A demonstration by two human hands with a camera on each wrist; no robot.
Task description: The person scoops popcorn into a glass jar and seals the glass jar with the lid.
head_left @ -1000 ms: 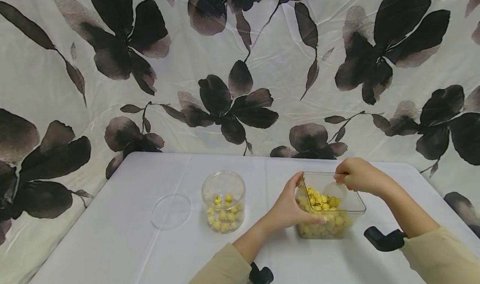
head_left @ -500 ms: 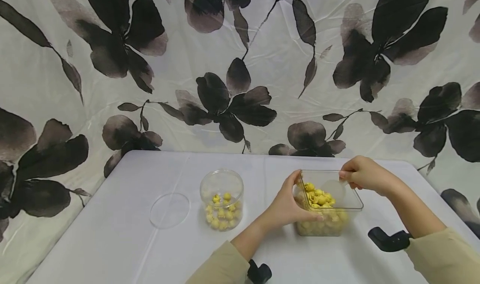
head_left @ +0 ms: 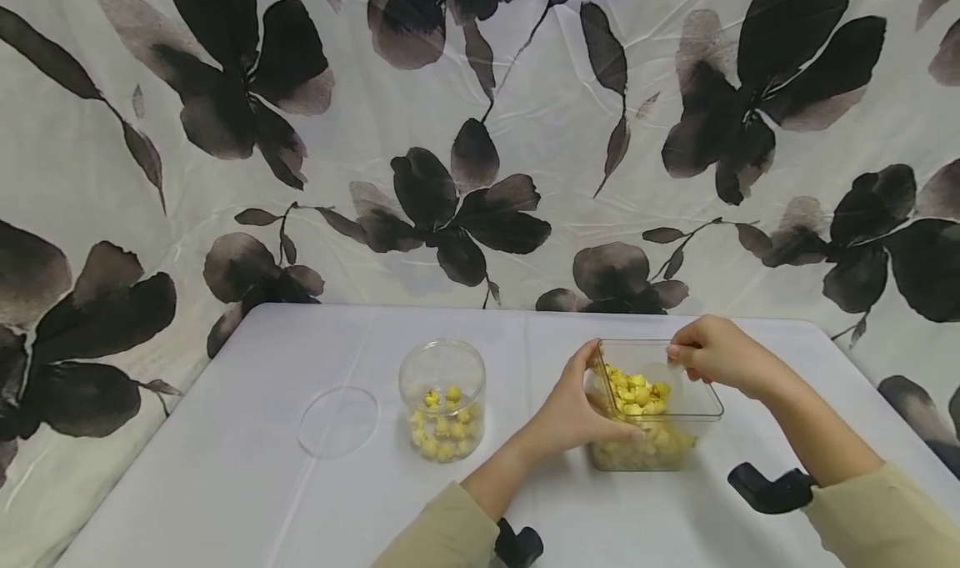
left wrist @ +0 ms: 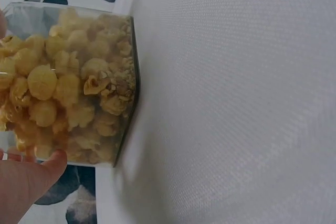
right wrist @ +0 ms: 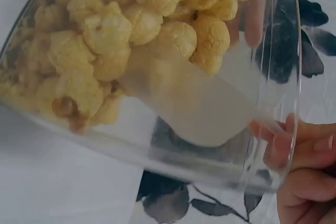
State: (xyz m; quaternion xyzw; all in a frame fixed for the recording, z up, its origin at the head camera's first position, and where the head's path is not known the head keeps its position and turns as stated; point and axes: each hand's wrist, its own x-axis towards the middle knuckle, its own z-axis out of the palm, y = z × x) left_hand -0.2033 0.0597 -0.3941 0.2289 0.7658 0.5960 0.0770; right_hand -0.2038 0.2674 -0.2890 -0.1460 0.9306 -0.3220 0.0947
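Steadying the clear square popcorn tub (head_left: pixel 660 434), the left hand (head_left: pixel 581 409) grips its side while the right hand (head_left: pixel 716 355) pinches a translucent plastic scoop (right wrist: pixel 194 103) into the kernels.

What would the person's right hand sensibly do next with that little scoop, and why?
Probably push the translucent scoop deeper under the yellow popcorn and lift. The right hand holds the scoop inside the square container, with only a few pieces on it, while the left hand steadies the container. The round jar beside it stands open and only partly filled.

light: even, soft | shadows: faint | wrist views: blurred close-ups
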